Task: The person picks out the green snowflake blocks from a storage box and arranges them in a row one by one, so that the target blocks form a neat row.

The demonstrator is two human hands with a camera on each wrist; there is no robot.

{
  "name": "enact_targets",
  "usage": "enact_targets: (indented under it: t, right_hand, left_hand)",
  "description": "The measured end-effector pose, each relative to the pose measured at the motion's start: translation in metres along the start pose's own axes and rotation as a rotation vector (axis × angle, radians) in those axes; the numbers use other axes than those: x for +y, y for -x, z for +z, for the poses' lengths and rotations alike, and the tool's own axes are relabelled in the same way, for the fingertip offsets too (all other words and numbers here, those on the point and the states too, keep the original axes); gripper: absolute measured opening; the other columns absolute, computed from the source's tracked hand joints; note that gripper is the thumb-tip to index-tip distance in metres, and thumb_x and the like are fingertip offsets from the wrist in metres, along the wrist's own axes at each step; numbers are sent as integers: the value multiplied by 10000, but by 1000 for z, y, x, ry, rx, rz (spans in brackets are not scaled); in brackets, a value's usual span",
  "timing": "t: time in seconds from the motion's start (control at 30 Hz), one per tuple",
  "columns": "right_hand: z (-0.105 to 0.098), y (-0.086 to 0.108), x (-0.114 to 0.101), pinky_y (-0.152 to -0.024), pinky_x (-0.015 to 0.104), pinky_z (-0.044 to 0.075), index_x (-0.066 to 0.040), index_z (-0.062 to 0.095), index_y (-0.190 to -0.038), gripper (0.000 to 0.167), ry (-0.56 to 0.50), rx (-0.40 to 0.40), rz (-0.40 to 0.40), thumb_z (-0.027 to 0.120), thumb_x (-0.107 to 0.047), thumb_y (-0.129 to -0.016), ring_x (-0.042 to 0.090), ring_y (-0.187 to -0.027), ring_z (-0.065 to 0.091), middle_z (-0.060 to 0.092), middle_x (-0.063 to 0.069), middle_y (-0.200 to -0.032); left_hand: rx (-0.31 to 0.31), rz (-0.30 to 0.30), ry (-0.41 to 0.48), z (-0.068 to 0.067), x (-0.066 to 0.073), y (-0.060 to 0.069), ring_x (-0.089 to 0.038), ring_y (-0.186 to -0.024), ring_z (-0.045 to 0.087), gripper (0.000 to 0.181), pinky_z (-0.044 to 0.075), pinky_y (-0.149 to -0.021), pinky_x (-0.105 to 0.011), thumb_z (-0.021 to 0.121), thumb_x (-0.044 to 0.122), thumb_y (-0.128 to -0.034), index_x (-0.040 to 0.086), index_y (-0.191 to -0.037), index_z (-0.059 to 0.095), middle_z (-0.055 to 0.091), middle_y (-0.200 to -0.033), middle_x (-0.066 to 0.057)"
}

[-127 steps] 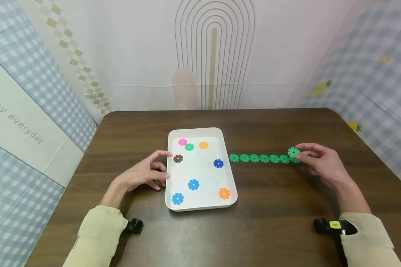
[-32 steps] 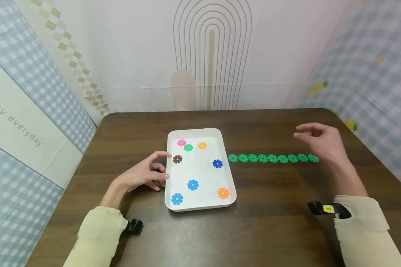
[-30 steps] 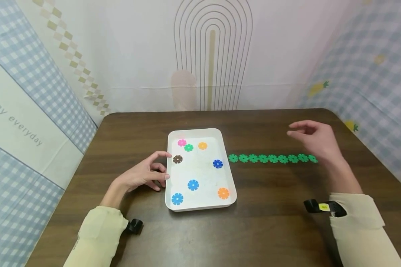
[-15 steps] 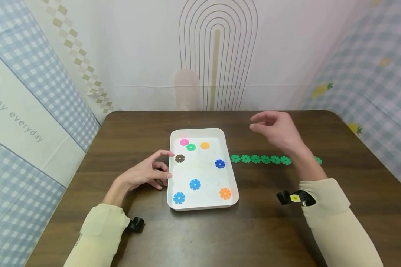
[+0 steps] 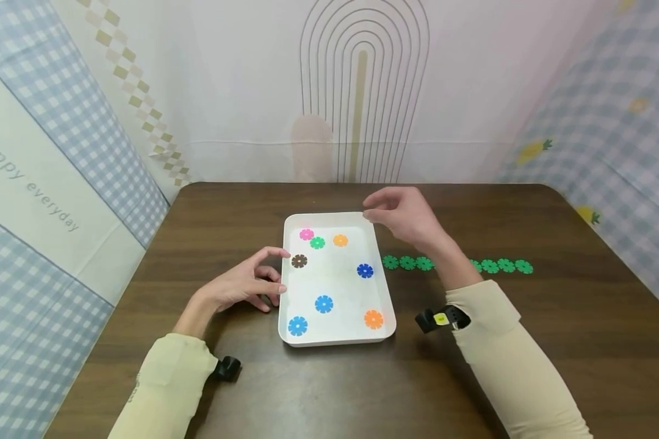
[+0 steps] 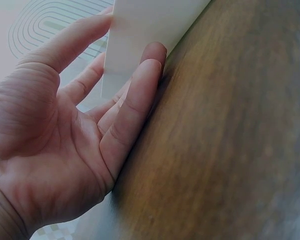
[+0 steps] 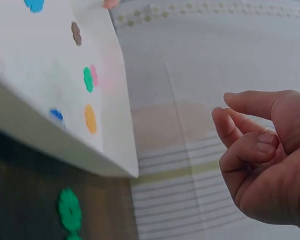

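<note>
A white tray (image 5: pixel 337 341) holds several notched plastic discs, among them a green disc (image 5: pixel 317 242), a pink disc (image 5: pixel 306 234) and a brown disc (image 5: pixel 299 261). My left hand (image 5: pixel 247 281) touches the tray's left side with its thumb and index finger, the fingers only loosely bent. Over the tray's far right corner hovers my right hand (image 5: pixel 409 221), thumb and fingertips close together with nothing seen between them. A chain of green discs (image 5: pixel 490 266) lies on the table right of the tray. My right forearm hides its middle.
The brown wooden table (image 5: pixel 329 396) carries tray and chain. Also in the tray are a dark blue disc (image 5: pixel 365 271), two light blue discs and two orange ones. Patterned cloth (image 5: pixel 241 91) hangs behind the table and at both sides.
My right hand pinched a green disc at the chain's right end earlier. It let go and travelled left to the tray, leaving the disc in the row. My left hand stays put.
</note>
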State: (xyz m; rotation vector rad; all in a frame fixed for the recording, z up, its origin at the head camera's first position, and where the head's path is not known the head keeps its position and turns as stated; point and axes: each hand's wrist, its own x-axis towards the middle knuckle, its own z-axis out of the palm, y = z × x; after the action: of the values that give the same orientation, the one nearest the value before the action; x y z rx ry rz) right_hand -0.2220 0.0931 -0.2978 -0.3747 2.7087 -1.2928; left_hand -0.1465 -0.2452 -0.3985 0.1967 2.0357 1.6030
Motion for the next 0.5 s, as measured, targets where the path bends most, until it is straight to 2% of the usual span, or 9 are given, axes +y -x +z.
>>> enact_targets:
  t: [0.1, 0.2, 0.4, 0.5]
  right_hand:
    - [13, -7, -4, -721, 348, 567, -95, 744, -1231, 270, -21, -13, -5, 738, -221, -992, 301, -938, 625, 720, 135, -1132]
    - [26, -13, -8, -756, 354, 575, -97, 744, -1232, 270, -50, -40, 6, 740, -223, -992, 331, -1035, 640, 722, 127, -1147]
    - [48, -25, -13, -937, 562, 594, -117, 733, -1249, 276, -121, -96, 65, 744, -225, -995, 407, -1172, 629, 704, 121, -1187]
    - [57, -30, -12, -969, 585, 581, -114, 732, -1249, 278, -144, -107, 76, 748, -220, -992, 420, -1174, 636, 709, 119, -1198]
  left_hand:
    - [2, 1, 0, 0, 0, 0, -261, -826, 703, 736, 637, -710, -416, 791, 189, -963, 194, -1548, 345, 635, -999, -107]
    - [3, 2, 1, 0, 0, 0, -260, -824, 704, 726, 637, -707, -419, 784, 177, -968, 195, -1547, 347, 640, -997, -106]
    - [5, 0, 0, 1, 2, 0, -263, -824, 708, 719, 640, -710, -426, 777, 170, -972, 198, -1549, 350, 651, -1004, -110]
    - [8, -4, -5, 2, 3, 0, -266, -826, 709, 718, 642, -713, -427, 779, 174, -970, 206, -1549, 354, 653, -1010, -113]
